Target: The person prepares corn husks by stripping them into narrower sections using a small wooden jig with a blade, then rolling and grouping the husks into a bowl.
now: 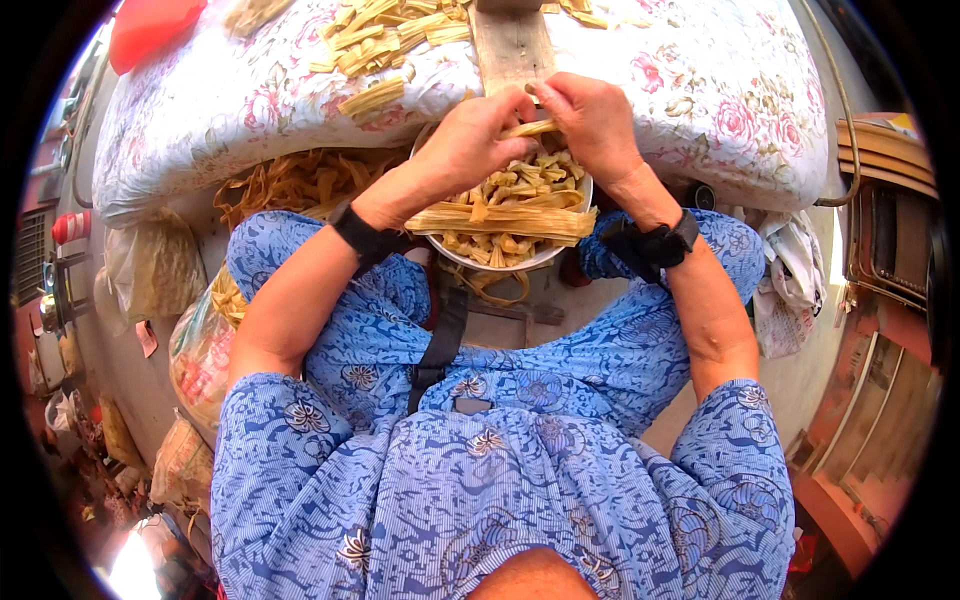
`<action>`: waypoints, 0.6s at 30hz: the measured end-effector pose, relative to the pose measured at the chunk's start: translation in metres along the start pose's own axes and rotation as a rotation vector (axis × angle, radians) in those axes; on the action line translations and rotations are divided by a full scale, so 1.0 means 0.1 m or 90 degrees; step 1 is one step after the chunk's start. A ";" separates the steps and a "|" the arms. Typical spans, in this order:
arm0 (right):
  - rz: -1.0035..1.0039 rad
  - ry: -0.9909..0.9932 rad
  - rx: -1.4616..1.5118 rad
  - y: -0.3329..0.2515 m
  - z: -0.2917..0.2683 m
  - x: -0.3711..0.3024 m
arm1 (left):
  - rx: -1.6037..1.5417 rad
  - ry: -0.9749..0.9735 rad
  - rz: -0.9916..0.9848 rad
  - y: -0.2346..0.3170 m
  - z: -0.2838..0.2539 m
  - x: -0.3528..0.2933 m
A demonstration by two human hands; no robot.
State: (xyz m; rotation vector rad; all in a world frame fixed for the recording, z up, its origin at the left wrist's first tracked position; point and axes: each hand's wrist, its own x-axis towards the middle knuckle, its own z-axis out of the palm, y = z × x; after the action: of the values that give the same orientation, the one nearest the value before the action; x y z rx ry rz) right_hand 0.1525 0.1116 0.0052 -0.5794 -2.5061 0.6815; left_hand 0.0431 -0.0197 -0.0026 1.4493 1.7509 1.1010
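Observation:
Over a white bowl (488, 267) between my knees, my left hand (485, 138) is closed on a dried, fibrous yellow strip (529, 129). My right hand (592, 122) pinches at the strip's other end, thumb and fingertips close to those of the left. Short, knotted pieces of the same dried strips (535, 182) fill the bowl. Across its near rim lies a long flat bundle of strips (510, 222). What exactly sits between the right fingertips is partly hidden.
Ahead is a table with a flowered cloth (690, 90), bearing a wooden board (508, 50) and a pile of yellow strips (390, 38). Browner strips (300, 180) lie below its edge at left. Plastic bags (155, 262) stand at left; a cabinet (895, 230) is at right.

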 end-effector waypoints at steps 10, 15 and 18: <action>0.204 -0.546 0.713 -0.34 -0.41 0.01 | -0.271 -0.124 -0.018 -0.09 -0.60 0.13; 0.142 -0.421 0.804 -0.19 -0.38 0.07 | -0.548 -0.175 -0.147 -0.15 -0.44 0.20; 0.147 -0.314 0.642 -0.17 -0.25 0.05 | -0.671 -0.218 -0.257 -0.18 -0.17 0.16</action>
State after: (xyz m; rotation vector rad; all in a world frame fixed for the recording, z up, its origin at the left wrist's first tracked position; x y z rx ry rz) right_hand 0.1572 0.1099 0.0349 -0.3208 -2.0649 2.1820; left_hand 0.0163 -0.0084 -0.0098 0.5440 0.8834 1.1707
